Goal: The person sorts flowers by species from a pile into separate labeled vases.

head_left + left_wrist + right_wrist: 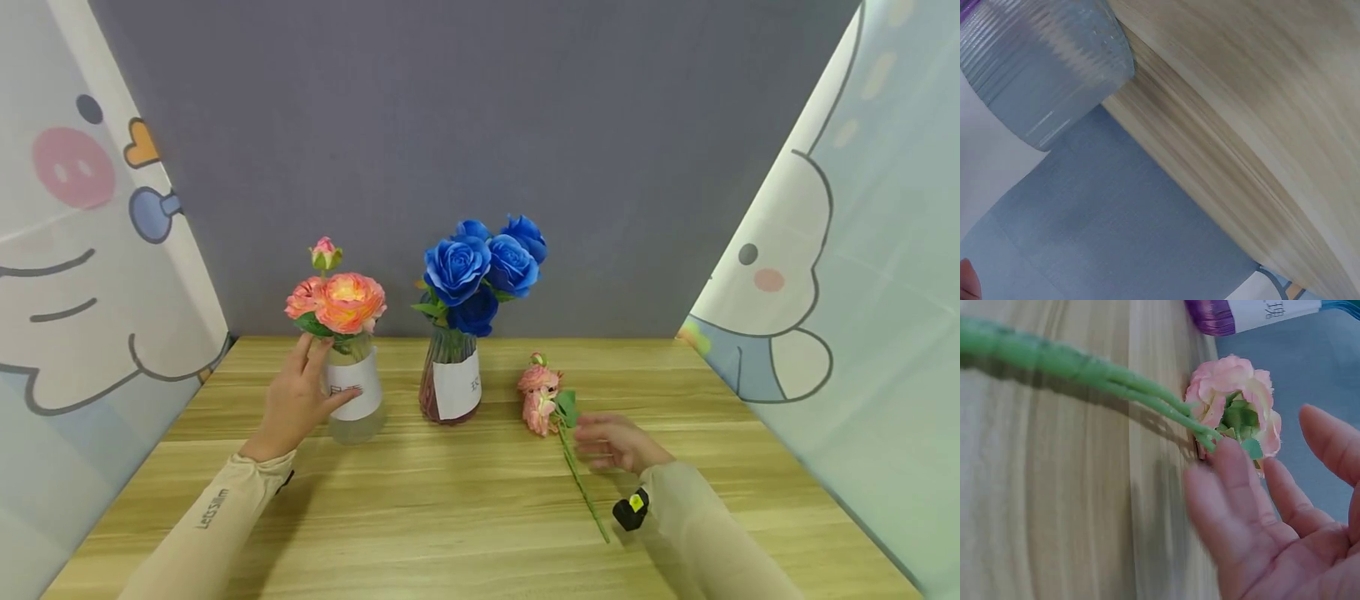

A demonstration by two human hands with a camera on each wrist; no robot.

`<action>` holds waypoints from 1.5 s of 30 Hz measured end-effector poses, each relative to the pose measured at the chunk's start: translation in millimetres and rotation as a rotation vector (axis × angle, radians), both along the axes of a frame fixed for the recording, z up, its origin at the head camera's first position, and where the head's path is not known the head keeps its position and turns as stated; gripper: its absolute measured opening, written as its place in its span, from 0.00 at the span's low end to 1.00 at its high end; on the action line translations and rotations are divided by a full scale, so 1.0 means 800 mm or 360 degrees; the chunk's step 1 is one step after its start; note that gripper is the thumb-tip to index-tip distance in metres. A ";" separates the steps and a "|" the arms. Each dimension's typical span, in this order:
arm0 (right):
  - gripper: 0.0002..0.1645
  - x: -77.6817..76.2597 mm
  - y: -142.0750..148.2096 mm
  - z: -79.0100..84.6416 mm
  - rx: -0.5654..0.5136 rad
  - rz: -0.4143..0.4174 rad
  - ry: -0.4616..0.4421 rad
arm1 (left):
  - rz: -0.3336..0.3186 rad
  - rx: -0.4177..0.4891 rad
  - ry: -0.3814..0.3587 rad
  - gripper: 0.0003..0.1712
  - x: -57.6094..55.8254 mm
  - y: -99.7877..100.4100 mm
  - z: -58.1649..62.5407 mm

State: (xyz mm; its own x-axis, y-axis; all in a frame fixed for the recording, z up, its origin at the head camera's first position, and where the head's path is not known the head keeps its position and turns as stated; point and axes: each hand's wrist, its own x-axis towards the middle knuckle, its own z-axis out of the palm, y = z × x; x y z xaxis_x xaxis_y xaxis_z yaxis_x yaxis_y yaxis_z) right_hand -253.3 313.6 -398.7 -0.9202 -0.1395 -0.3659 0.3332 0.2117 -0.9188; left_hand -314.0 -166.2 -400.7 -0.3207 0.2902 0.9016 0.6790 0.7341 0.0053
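Note:
A clear glass vase (356, 427) with a white paper label stands at the left, holding orange-pink flowers (351, 302) and a pink bud. My left hand (294, 400) holds this vase from its left side, thumb across the label and fingers near the neck. In the left wrist view the ribbed glass vase (1054, 69) shows, with only a fingertip at the lower left edge. On the table lies a pink flower (542, 398) with a long green stem (579, 479). Beside its leaf, my right hand (618, 442) hovers with loose fingers, blurred and gripping nothing.
A purple-tinted glass vase (431, 392) with blue roses (480, 267) and a white label stands between the hands. Behind the wooden table (450, 517) rises a grey wall panel (480, 125). Cartoon-printed panels (780, 250) flank both sides.

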 end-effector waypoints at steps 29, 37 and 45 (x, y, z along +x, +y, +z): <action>0.14 -0.017 -0.031 -0.009 0.0554 -0.0071 -0.0132 | -0.0028 0.0020 -0.0147 0.73 -0.003 0.006 -0.001; 0.08 -0.018 -0.042 -0.020 0.0478 -0.0132 -0.0193 | -0.0021 0.0031 -0.0165 0.71 -0.002 0.004 -0.002; 0.04 -0.014 -0.046 -0.025 0.0211 -0.0066 -0.0230 | -0.0025 0.0014 -0.0182 0.73 0.001 -0.001 0.001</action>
